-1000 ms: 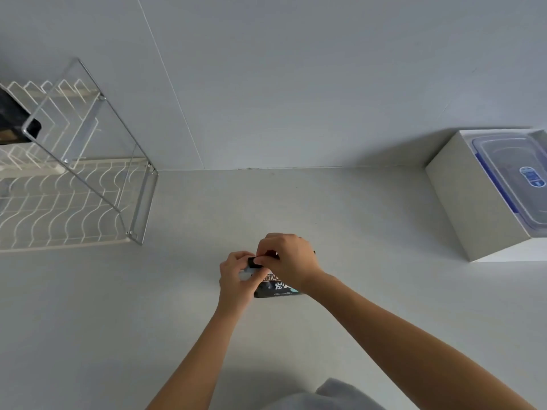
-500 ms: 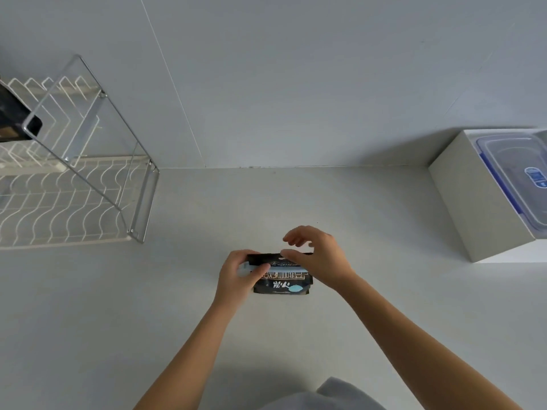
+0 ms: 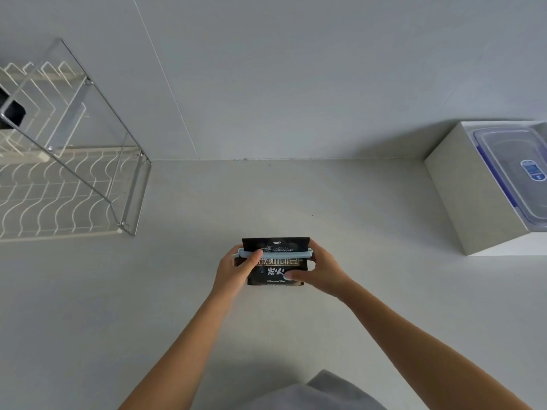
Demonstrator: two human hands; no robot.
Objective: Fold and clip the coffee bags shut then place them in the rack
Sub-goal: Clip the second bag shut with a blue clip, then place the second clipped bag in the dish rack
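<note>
While both hands hold it at near centre of the desk (image 3: 384,291), the coffee bag (image 3: 278,266) has a pale blue clip (image 3: 284,253) across its top. The left hand (image 3: 233,267) pinches the clip's left end. The right hand (image 3: 322,270) wraps the bag's right edge. Risk: a half-seated clip slides off before the rack (image 3: 130,202), far left.

The black coffee bag (image 3: 276,267) reads "ORIGINAL Treasure", then Chinese characters, and "Charcoal fire" lower down.
</note>
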